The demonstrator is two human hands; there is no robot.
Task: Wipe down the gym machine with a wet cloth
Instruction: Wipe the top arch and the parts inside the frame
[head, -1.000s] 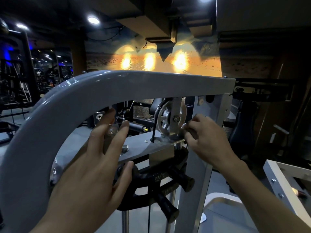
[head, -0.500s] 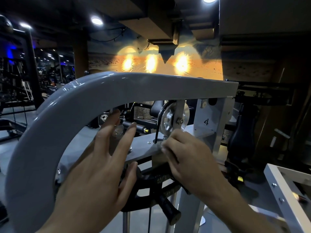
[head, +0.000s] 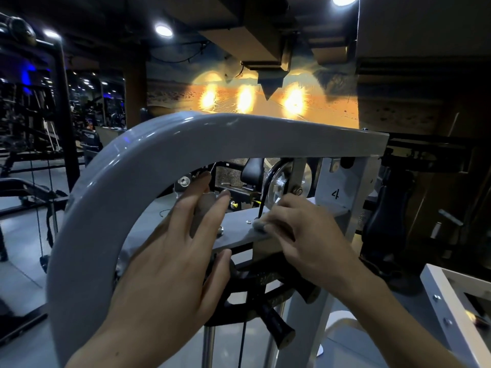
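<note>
The right hand [head: 300,235] curls its fingers round a small wad of cloth [head: 260,223], pressing it on the flat grey plate [head: 239,232] of the gym machine [head: 164,155], just below the pulley [head: 281,181] and touching near its cable [head: 263,197]. The left hand [head: 170,256] lies open, fingers spread against the plate's near edge, holding nothing. Judged from here, a careless swipe could push fingertips between cable and wheel and pinch them, or snag the cloth on the bolts; a wet plate may also let the bracing hand slip
</note>
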